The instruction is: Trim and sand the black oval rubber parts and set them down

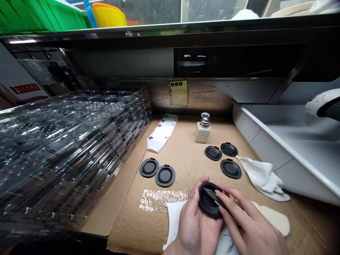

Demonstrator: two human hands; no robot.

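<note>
A round black part point(209, 209) rests in my left hand point(196, 226), with the fingers curled round its edge. My right hand point(247, 219) pinches a thin dark flat tool point(212, 196) against the face of that part. Two similar black parts point(149, 167) lie on the cardboard to the left. Three more point(231, 168) lie to the right, beside a crumpled white cloth point(261, 175). Under my hands is a white cloth point(174, 219), partly hidden by them.
Stacked clear plastic trays point(106, 141) fill the left side. A white pump bottle point(203, 132) and a label strip point(162, 132) stand or lie on the cardboard point(183, 148). A white bin point(265, 141) borders the right, and a shelf edge point(170, 32) crosses above.
</note>
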